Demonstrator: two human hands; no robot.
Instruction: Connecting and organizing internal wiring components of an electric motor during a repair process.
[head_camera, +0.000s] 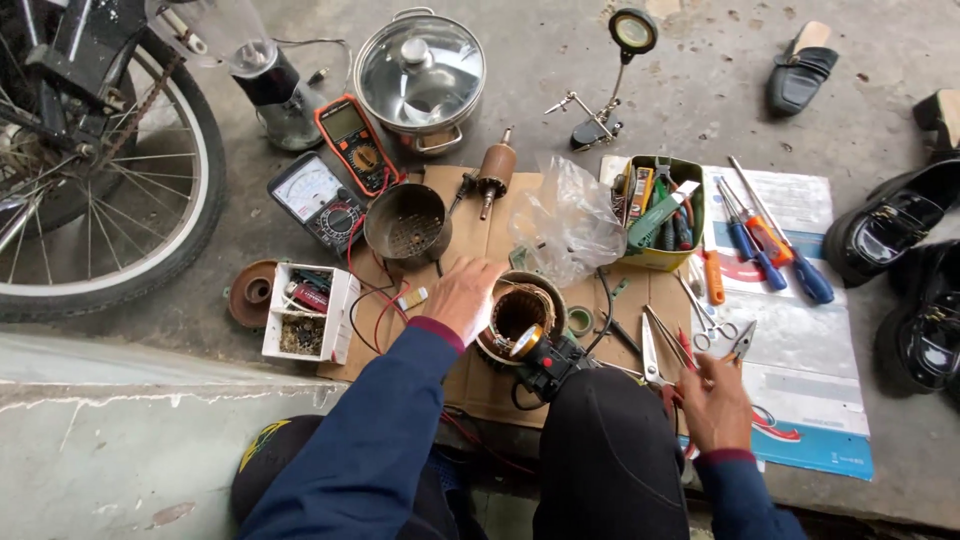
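Observation:
My left hand rests on the rim of a round motor stator with copper windings, holding it on a sheet of cardboard. A small black lamp with a lit round head lies against the stator's near side. My right hand is low at the right, its fingers closed around the red handles of pliers whose metal jaws point away from me. A motor rotor lies further back on the cardboard.
A dark metal cup, two multimeters, a lidded steel pot, a white parts box, a green tool tin, screwdrivers, a plastic bag, a bicycle wheel and shoes surround me.

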